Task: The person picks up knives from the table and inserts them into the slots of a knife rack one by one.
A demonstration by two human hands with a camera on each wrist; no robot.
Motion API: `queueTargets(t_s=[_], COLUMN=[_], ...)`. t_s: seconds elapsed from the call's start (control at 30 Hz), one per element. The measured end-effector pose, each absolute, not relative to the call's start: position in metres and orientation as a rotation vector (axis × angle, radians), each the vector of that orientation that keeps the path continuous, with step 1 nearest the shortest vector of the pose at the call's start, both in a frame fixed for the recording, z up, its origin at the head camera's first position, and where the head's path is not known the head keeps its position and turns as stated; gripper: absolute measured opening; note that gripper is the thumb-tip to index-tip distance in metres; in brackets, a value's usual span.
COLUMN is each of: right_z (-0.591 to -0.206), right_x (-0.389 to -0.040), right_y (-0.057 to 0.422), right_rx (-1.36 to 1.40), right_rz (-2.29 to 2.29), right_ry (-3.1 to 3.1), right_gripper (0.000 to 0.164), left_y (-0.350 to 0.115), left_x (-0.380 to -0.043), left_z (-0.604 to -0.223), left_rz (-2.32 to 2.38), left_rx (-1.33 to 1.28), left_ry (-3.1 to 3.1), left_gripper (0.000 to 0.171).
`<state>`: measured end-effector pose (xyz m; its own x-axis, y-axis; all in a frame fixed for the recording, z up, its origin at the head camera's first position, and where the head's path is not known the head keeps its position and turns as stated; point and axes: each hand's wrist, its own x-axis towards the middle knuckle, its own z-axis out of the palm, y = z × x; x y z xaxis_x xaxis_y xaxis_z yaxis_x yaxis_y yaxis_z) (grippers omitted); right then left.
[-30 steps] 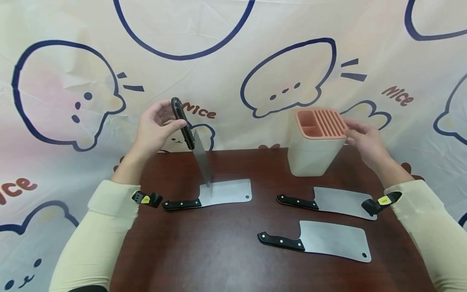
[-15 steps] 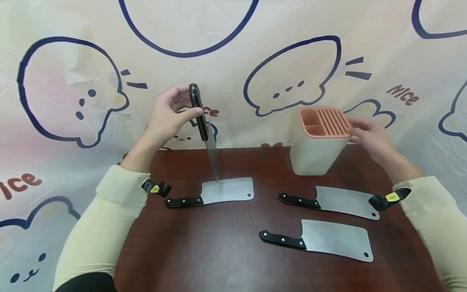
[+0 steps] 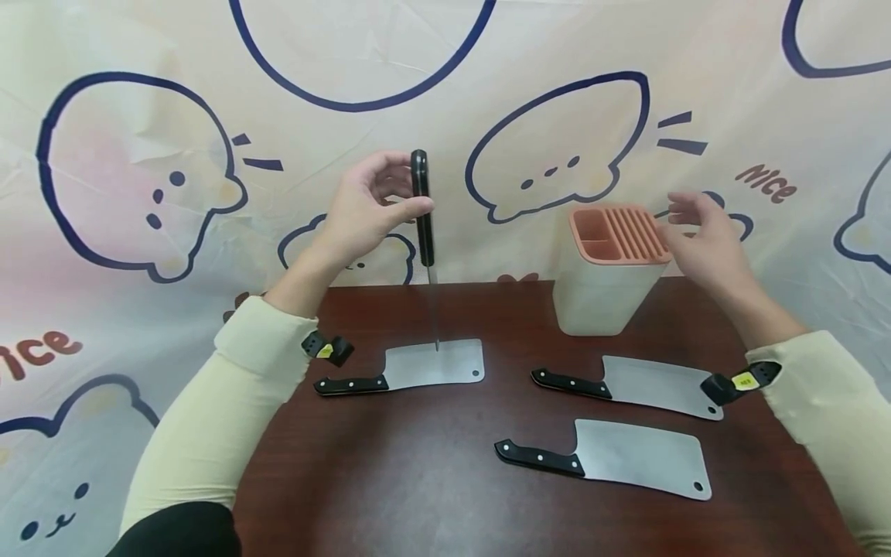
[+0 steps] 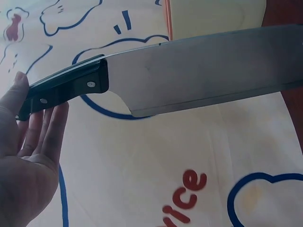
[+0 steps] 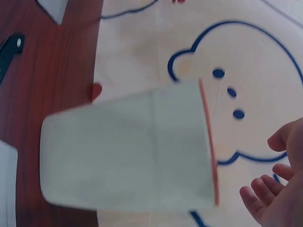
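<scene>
My left hand grips the black riveted handle of a cleaver, whose blade hangs downward, seen nearly edge-on in the head view. The left wrist view shows the broad side of that cleaver, with thumb and fingers on its handle. To the right stands a cream knife holder with a slotted orange top. Beside its right rim is my right hand, fingers loosely bent and holding nothing. In the right wrist view a gap separates this hand from the holder's orange rim.
Three more cleavers lie flat on the dark brown table: one at left below the raised one, one at right, and one nearer the front. A cartoon-printed cloth hangs behind the table.
My left hand has carried the cleaver rightward and slightly up, turning it more upright and edge-on. My right hand has come off the knife holder's rim; the holder stays in place.
</scene>
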<state>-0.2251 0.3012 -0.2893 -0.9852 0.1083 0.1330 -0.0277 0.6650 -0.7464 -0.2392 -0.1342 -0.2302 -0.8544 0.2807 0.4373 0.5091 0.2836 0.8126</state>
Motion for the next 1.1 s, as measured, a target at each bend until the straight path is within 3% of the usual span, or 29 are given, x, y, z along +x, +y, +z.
queueTargets(t_s=[0.67,1.1], right_z=[-0.263,-0.258], right_x=[-0.203,-0.198], right_y=[0.216,0.17], right_rx=[0.435,0.666], right_rz=[1.328,1.498], right_ry=[-2.529,-2.378], right_gripper=[0.05,0.048], left_y=[-0.088,-0.052], left_x=[-0.244,-0.244], left_z=[-0.226,-0.231], left_rz=[-1.616,-1.738], left_rx=[-0.739,-0.833], left_ry=[-2.347,-2.211], left_gripper=[0.051,0.043])
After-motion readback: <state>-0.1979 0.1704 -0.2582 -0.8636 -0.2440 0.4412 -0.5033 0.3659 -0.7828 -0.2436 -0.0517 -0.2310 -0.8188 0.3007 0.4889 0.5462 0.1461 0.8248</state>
